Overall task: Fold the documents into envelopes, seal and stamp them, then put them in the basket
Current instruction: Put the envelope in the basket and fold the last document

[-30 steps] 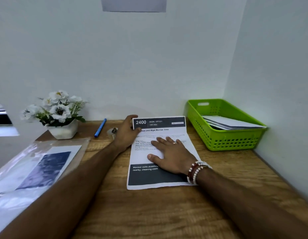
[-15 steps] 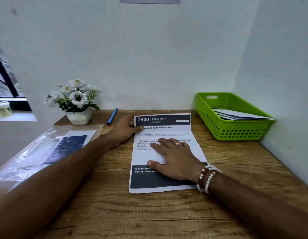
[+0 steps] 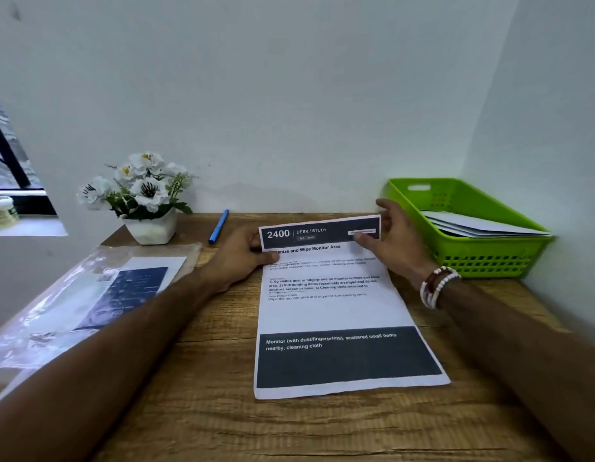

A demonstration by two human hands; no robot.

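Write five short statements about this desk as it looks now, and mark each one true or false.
1. The left hand and the right hand each hold a far corner of the sheet. True.
2. The sheet is folded in half. False: it is unfolded, printed side up, on the desk.
3. The green basket holds white papers. True.
4. The basket stands left of the sheet. False: it stands to the sheet's right, at the far right corner of the desk.
5. A blue pen lies on the desk between the flower pot and the sheet. True.
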